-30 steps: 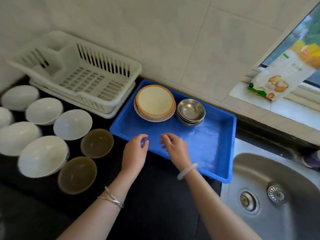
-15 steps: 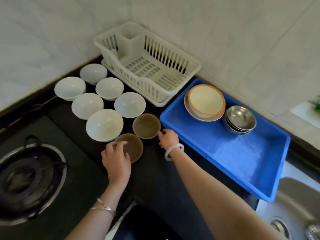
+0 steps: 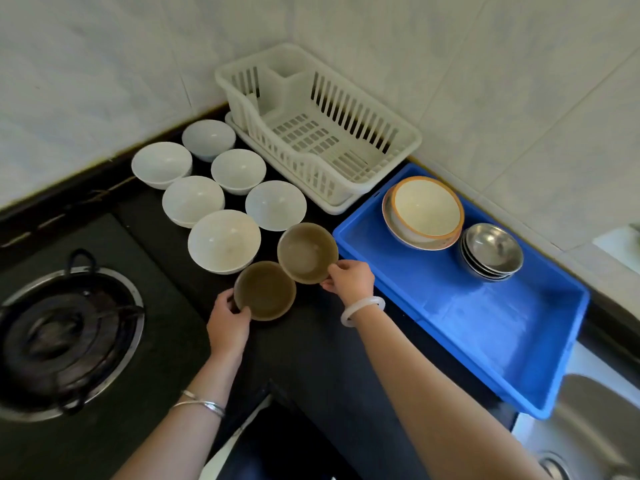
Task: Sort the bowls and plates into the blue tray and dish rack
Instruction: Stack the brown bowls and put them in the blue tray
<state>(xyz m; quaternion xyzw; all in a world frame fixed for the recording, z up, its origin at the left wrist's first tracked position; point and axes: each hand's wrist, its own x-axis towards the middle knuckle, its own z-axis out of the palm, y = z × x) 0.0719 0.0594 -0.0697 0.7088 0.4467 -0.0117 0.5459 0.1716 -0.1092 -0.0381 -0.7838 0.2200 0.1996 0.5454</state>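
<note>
**Gripping two brown bowls, one in each hand**

Left hand (image 3: 227,323) held the near rim of the nearer brown bowl (image 3: 265,291), thumb over the lip and fingers curled beneath its side, the wrist coming up straight from below. Right hand (image 3: 349,280) pinched the right edge of the farther brown bowl (image 3: 306,252), knuckles raised, the forearm crossing the dark counter (image 3: 311,358) at a slant. The two bowls' rims overlapped in the view; whether either was off the counter could not be told.

Both bowls sat just beside the near-left corner of the blue tray (image 3: 450,306), which already carried an orange-rimmed bowl (image 3: 427,211) on a plate and a stack of steel bowls (image 3: 493,249) along its far side. Six white bowls (image 3: 224,240) stood close behind on the counter, and the white dish rack (image 3: 346,188) beyond them held nothing.

Done well, the step probably called for nesting one brown bowl in the other, then carrying the pair level over the tray's wall. A rim pinch is a thin hold, so a finger under the base would have steadied it. Lifting straight up first would have kept the nearest white bowl from being knocked.
</note>
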